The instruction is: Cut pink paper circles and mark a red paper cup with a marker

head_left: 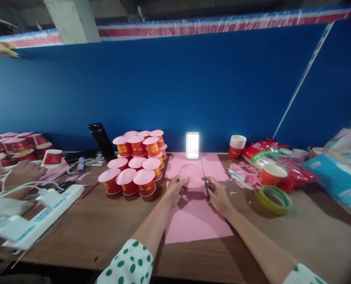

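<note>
Blue partition [175, 83] runs along the back, black flask [101, 141] stands near it, white power strip [43, 216] with chargers [49, 198] lies left, blue pack [332, 173] sits far right.

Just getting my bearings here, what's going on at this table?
A person's left hand holds a rounded pink piece, while the right hand grips a dark, slim tool, probably scissors, beside it. Both are above a pink sheet. Red cups topped with pink discs stand to the left; pink scraps lie on the right.
</note>
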Demonstrator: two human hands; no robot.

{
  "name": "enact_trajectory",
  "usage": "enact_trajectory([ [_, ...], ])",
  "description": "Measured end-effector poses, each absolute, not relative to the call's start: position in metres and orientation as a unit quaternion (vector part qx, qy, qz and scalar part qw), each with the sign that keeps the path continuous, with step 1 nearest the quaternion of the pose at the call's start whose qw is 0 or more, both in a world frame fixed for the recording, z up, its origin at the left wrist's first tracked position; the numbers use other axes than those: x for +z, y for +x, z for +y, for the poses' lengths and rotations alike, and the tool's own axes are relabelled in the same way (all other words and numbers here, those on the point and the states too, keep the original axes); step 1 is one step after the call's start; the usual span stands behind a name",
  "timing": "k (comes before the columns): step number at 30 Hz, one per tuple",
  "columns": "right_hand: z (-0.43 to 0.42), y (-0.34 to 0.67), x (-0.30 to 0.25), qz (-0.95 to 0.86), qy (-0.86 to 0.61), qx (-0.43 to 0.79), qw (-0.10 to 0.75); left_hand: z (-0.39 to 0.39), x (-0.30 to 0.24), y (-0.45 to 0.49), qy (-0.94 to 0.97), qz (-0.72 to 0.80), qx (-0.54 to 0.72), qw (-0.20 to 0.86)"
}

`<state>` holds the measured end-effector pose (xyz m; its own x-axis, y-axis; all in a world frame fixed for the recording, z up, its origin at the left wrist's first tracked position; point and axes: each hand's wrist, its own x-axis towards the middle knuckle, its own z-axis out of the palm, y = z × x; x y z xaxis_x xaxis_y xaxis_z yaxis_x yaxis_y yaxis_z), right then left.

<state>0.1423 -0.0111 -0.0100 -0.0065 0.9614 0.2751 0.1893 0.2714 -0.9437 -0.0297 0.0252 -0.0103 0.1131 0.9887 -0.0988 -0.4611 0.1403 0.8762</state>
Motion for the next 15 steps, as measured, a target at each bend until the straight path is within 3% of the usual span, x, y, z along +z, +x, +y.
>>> enact_trajectory([
  [15, -0.0117, 0.1422, -0.0129, -0.616, -0.446, 0.439, 0.478, 0.0223, -0.0081, -0.0281, 0.346, 0.36, 0.576, 0.647],
])
